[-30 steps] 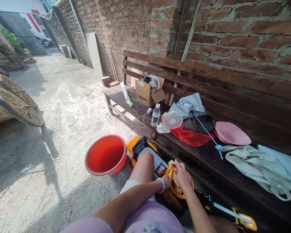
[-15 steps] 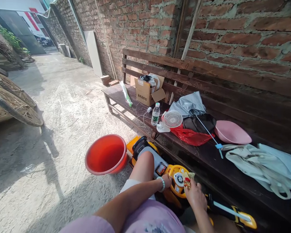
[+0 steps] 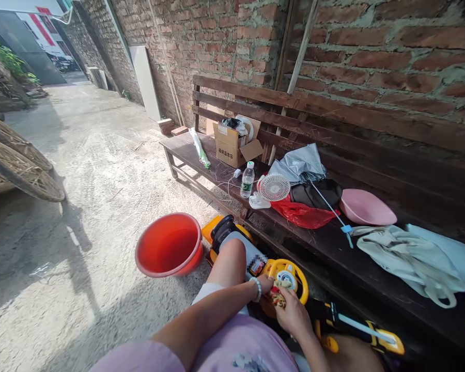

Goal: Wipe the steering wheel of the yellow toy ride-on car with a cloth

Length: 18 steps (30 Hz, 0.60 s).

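Straddling a yellow ride-on toy car [image 3: 232, 243] that points away toward the red basin [image 3: 169, 244], the person's left hand [image 3: 266, 284] grips its yellow steering wheel [image 3: 287, 271]; the right hand [image 3: 294, 312] presses a crumpled patterned cloth [image 3: 278, 296] against its rim.

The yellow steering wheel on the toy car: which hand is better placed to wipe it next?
Probably the right hand. It grips the patterned cloth right against the yellow steering wheel, while the left hand only rests on the wheel's near rim, seemingly steadying it.
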Motion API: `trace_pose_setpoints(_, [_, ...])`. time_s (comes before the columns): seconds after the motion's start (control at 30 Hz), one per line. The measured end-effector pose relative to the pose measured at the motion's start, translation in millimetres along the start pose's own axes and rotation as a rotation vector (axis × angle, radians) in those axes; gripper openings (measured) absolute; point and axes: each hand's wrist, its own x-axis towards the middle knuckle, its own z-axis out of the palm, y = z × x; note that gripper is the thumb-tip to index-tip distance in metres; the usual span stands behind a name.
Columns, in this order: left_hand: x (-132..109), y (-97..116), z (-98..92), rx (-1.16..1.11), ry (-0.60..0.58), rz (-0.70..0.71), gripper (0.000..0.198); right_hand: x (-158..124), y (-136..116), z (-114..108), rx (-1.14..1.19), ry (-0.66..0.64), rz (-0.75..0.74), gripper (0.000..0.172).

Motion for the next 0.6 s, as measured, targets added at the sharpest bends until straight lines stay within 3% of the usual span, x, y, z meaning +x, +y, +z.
trace_pose_setpoints(0.13, [-10.6,-0.1,-0.6,-0.128,-0.091,-0.128,0.028,31.3,8.1,-27.3,0.125,0.236,0.078,0.062])
trace_pose_setpoints(0.2, [-17.1,1.0,-3.7,-0.212,-0.135,-0.151,0.04,48.9,3.6,-38.0,0.096,0.279,0.109,0.067])
trace_pose_setpoints(0.37, [-26.0,7.6,-14.1,-0.36,-0.15,-0.14,0.053,62.6,-23.0,-27.0,-0.117,0.077,0.014,0.054])
trace_pose_setpoints(0.47, [-25.5,9.3,-14.3,-0.423,-0.2,-0.148,0.053,41.9,-31.2,-7.7,-0.157,0.023,-0.087,0.053])
trace_pose_setpoints(0.6, [-19.4,7.6,-5.9,-0.397,-0.223,-0.073,0.044,1.7,-21.9,11.6,-0.192,-0.052,-0.15,0.049])
